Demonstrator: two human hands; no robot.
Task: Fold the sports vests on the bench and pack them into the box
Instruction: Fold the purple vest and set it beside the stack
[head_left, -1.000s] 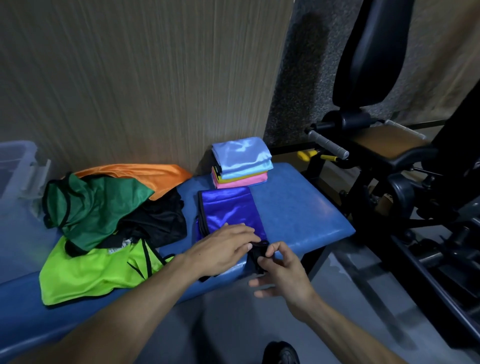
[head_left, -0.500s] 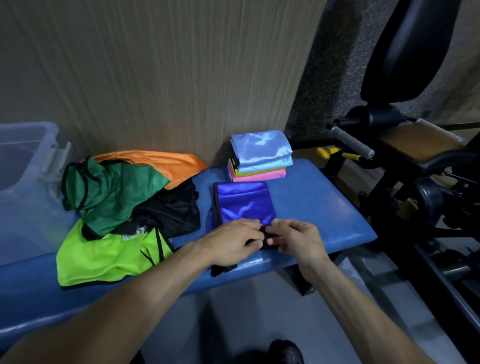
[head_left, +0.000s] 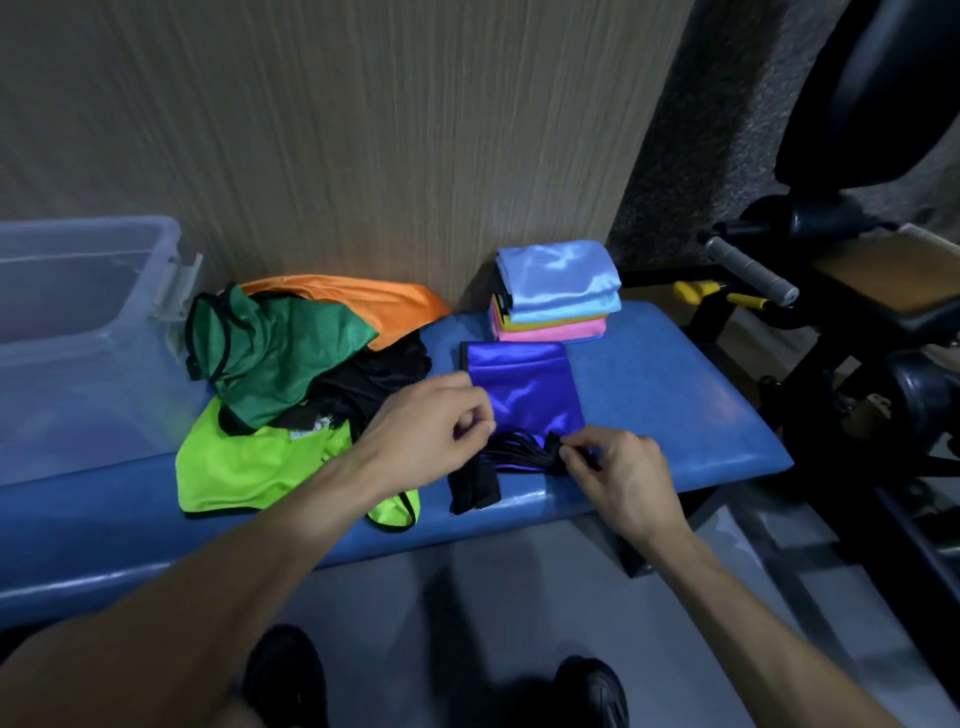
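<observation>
A shiny purple vest (head_left: 524, 387) with black trim lies partly folded on the blue bench (head_left: 675, 415). My left hand (head_left: 431, 431) pinches its near left edge. My right hand (head_left: 618, 470) pinches the bunched black straps at its near right edge. Behind it stands a stack of folded vests (head_left: 556, 291), light blue on top, then yellow and pink. To the left lies a loose heap: a dark green vest (head_left: 270, 353), an orange one (head_left: 363, 301), a black one (head_left: 374, 384) and a lime green one (head_left: 254, 462). A clear plastic box (head_left: 78, 322) sits at the bench's far left.
A wood-grain wall runs behind the bench. Black gym equipment (head_left: 857, 322) with a padded seat, a roller handle and yellow grips stands to the right. My shoes (head_left: 592, 691) show on the grey floor below the bench edge.
My hands moved apart along the purple vest's near edge, the left one to the left side, the right one now gathering the black straps. The camera drifted right and closer.
</observation>
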